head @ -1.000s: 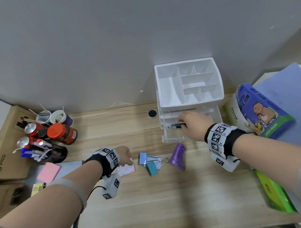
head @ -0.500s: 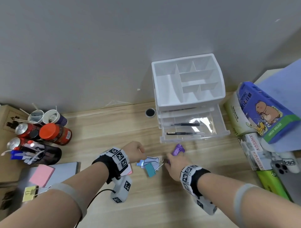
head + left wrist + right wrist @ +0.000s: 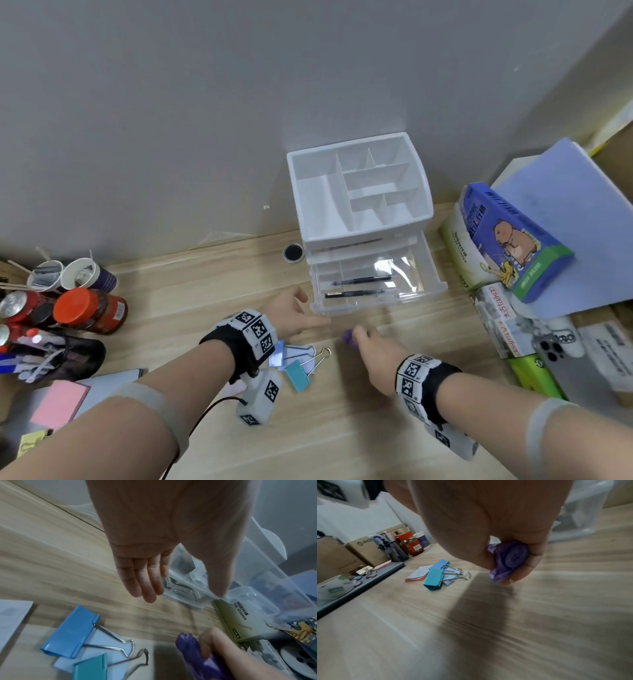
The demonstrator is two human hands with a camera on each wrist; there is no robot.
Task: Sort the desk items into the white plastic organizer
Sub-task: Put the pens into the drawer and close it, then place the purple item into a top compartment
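The white plastic organizer (image 3: pixel 359 192) stands against the wall. Its clear bottom drawer (image 3: pixel 421 291) is pulled out and holds two black pens (image 3: pixel 356 293). My left hand (image 3: pixel 308 317) hovers open at the drawer's front left corner, its fingers (image 3: pixel 145 582) straight. My right hand (image 3: pixel 359 337) grips a purple roll (image 3: pixel 513 555) just in front of the drawer, low over the desk. A blue binder clip (image 3: pixel 276 356) and a teal binder clip (image 3: pixel 297 375) lie on the desk under my left wrist, on a small white note pad (image 3: pixel 418 573).
Cans, a red-lidded jar (image 3: pixel 89 310), paper cups and a dark pen pouch (image 3: pixel 51 353) crowd the desk's left. Pink sticky notes (image 3: pixel 60 402) lie on a grey notebook. Boxes (image 3: pixel 513 240) and a phone (image 3: pixel 555 356) fill the right side. A cable hole (image 3: pixel 293 252) sits beside the organizer.
My right hand left the drawer, came down to the purple roll and took hold of it. My left hand moved from the note pad up toward the drawer's corner and opened.
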